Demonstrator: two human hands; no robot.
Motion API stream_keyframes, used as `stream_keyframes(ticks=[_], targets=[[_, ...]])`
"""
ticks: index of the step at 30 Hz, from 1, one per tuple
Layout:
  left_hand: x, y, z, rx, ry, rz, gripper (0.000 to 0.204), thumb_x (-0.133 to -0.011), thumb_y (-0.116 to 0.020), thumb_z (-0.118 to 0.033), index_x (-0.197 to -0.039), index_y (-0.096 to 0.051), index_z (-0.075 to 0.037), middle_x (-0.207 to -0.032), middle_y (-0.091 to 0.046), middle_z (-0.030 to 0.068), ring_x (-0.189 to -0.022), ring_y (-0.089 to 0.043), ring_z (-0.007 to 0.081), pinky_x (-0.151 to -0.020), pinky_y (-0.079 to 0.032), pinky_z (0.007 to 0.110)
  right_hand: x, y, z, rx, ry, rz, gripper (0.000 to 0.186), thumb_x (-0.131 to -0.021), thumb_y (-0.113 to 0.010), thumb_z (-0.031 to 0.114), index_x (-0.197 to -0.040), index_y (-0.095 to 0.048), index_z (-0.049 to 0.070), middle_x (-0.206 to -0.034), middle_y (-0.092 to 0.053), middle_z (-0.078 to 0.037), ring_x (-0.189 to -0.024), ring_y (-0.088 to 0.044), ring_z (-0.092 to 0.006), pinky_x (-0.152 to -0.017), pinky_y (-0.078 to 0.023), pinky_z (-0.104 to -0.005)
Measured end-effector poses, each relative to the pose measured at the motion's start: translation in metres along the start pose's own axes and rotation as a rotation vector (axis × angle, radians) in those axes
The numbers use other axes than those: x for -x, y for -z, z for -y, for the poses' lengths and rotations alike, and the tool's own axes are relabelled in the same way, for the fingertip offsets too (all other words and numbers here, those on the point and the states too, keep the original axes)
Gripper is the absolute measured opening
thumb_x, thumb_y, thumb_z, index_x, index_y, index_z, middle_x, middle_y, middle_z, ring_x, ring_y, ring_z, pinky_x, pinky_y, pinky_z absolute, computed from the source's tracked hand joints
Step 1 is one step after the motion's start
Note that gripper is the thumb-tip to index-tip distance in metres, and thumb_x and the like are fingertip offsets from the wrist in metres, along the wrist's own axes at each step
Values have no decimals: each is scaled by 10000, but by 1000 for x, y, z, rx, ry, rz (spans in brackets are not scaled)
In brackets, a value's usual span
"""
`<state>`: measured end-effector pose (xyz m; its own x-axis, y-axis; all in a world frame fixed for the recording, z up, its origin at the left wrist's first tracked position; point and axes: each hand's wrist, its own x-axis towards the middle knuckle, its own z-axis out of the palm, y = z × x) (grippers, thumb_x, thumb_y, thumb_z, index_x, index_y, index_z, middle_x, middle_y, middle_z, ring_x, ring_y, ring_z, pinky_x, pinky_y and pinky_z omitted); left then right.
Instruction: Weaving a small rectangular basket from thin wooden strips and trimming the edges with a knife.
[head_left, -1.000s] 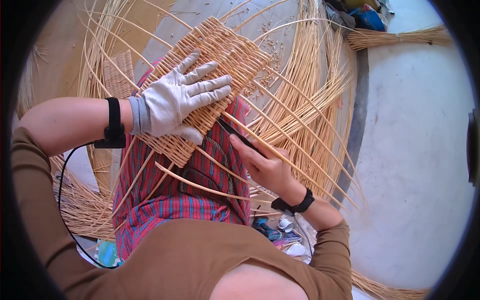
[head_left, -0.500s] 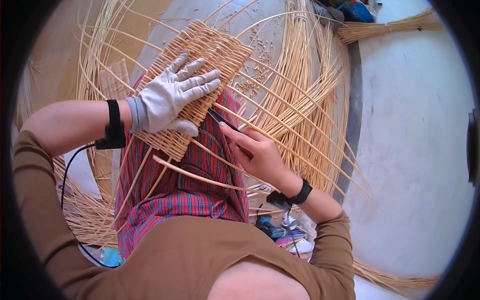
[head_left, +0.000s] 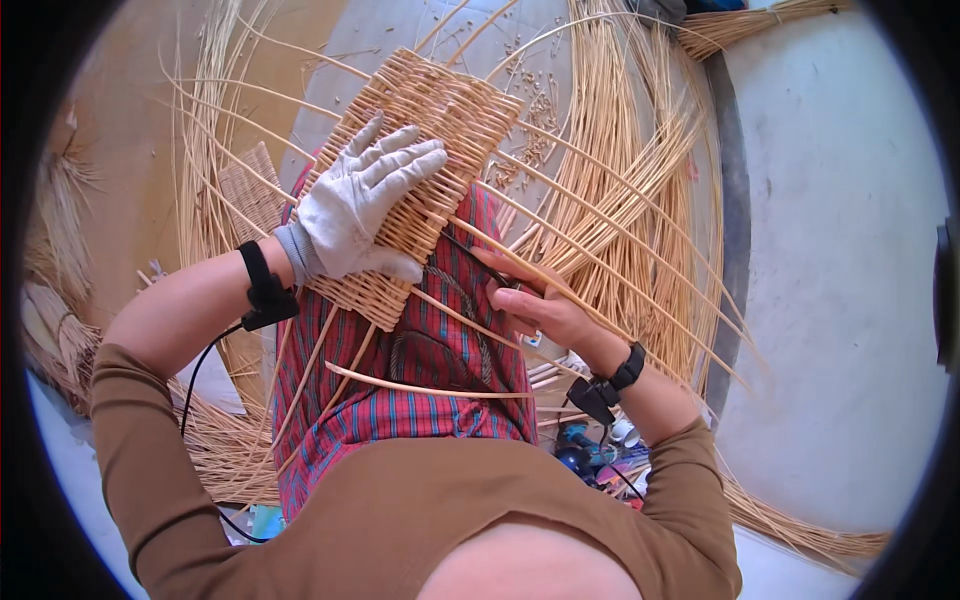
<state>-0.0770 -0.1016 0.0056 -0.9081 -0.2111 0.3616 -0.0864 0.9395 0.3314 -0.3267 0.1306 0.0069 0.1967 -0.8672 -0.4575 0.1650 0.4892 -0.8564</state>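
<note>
A rectangular woven wicker panel lies slanted across my lap, long bare rods sticking out from its edges. My left hand, in a whitish glove, rests flat on the weave with fingers spread and thumb over the near part. Just off the panel's right edge, my bare right hand holds a slim dark tool pointing toward that edge. Its exact kind I cannot make out; fingers hide much of it. One projecting rod passes over my right fingers. A loose-ended curved rod crosses my lap nearer me.
Large bundles of rods lie on the floor at the right, with scattered cut bits beside them. A smaller woven piece is at the left. More rods lie near my left side, and mixed tools by my right forearm.
The view has shifted, so the panel and both arms appear farther right. My right hand has turned, its fingers reaching more under the rod. My left hand stays flat on the panel.
</note>
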Motion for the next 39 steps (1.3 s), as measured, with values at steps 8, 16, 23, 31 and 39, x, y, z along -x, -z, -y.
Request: stream_keyframes(ticks=[8,16,23,31,39], targets=[[1,-1,-2,-1,56,-9,1223,-669,-777,-811,-1620,-445,-117,-1610,-525,135,-1552,-417,367,-1334,-210,559,6,-29,-3,-62,241,-542,600,-1150,-461,506,-1574,-523,86,-1114,-690,-16,-738,-548,-11,-589,-424,-182],[2,-5,-1,9,56,-38,1182,-677,-773,-801,-1608,-467,-139,-1597,-538,128,-1543,-428,371,-1327,-226,564,-5,-41,-31,-208,498,-617,302,-1081,-434,162,-1210,-664,15,-1127,-749,-133,-995,-730,-217,-899,-580,-334],[1,-6,1,13,38,-58,1169,-678,-778,-795,-1602,-478,-146,-1598,-540,119,-1548,-422,370,-1332,-212,568,-4,-22,-44,-364,870,-566,218,-1044,-417,119,-956,-591,22,-958,-738,-212,-887,-727,-287,-865,-597,-399],[-1,-2,1,-24,46,-24,1166,-715,-710,-861,-1568,-508,-93,-1594,-542,157,-1539,-429,396,-1327,-220,573,36,7,-35,-125,609,-553,320,-1129,-507,134,-1345,-666,-39,-1104,-763,-191,-1025,-748,-249,-952,-584,-374],[1,-4,0,26,45,-24,1126,-702,-749,-817,-1559,-536,-119,-1600,-542,139,-1541,-427,396,-1314,-249,576,14,-31,-14,93,343,-541,473,-1152,-441,324,-1312,-733,-12,-1097,-772,-77,-1011,-712,-140,-888,-555,-277]])
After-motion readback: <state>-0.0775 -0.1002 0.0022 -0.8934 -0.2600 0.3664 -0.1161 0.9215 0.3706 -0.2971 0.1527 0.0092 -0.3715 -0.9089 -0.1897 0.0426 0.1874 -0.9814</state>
